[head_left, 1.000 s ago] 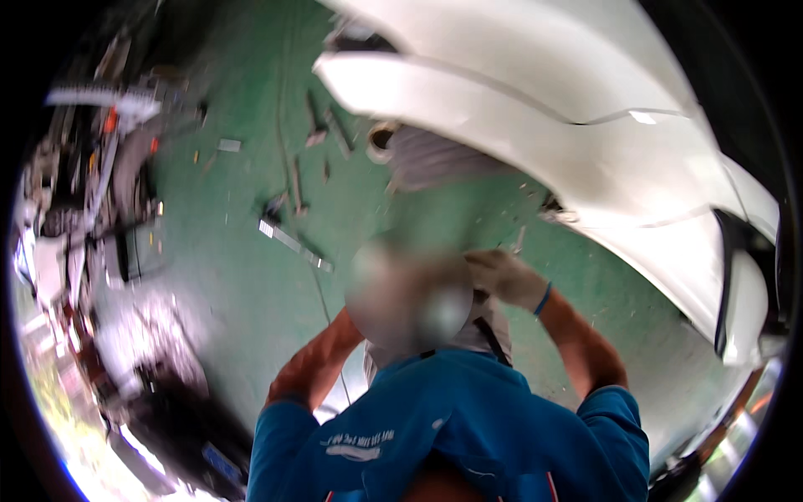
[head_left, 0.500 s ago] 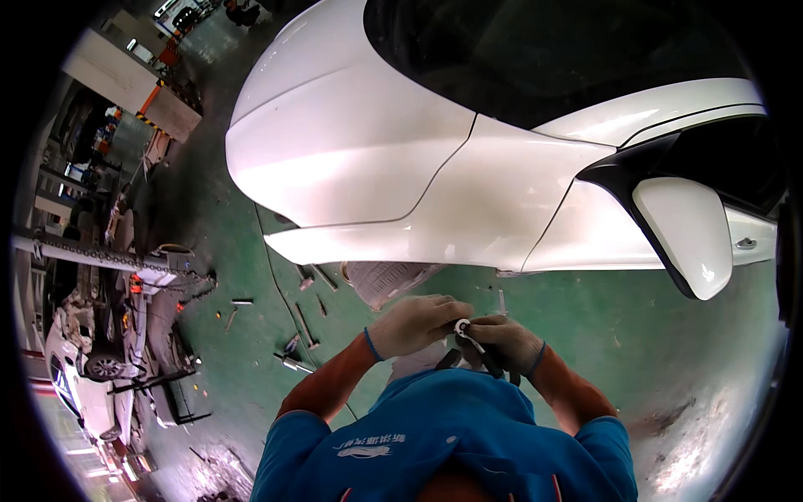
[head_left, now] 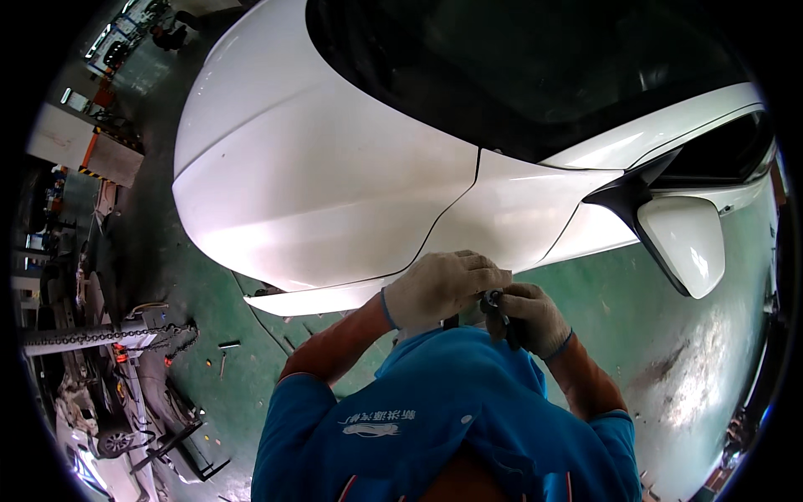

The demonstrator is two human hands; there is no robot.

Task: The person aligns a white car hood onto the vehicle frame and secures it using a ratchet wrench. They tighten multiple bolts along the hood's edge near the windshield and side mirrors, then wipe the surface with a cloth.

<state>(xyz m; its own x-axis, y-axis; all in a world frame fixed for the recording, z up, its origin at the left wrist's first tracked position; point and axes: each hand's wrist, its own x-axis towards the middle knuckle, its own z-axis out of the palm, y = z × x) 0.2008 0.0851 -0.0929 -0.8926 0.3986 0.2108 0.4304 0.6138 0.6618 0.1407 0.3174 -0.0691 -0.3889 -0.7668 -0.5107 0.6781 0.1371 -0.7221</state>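
Note:
My left hand (head_left: pixel 435 289), in a pale knit glove, has curled fingers at the head of a small metal ratchet-like tool (head_left: pixel 493 298); what they pinch is hidden. My gloved right hand (head_left: pixel 535 322) grips that tool, its dark lower part partly behind the fingers. Both hands are close together above my blue-shirted torso, in front of a white car (head_left: pixel 318 184). The car's dark windscreen (head_left: pixel 510 58) spans the top, and its white side mirror (head_left: pixel 682 243) juts out to the right of my hands.
At upper left are a crouching person (head_left: pixel 167 37) and a pillar (head_left: pixel 113 159) with striped edging. At lower left stand a metal beam with chain (head_left: pixel 92 336) and a partly stripped vehicle (head_left: pixel 109 439). Small tools (head_left: pixel 228 345) lie on the green floor (head_left: pixel 217 385) beside a cable.
Compared with earlier, my view has swung up onto the car's bonnet and windscreen, hiding most floor tools. Both hands have risen with the tool, and my left hand covers more of it.

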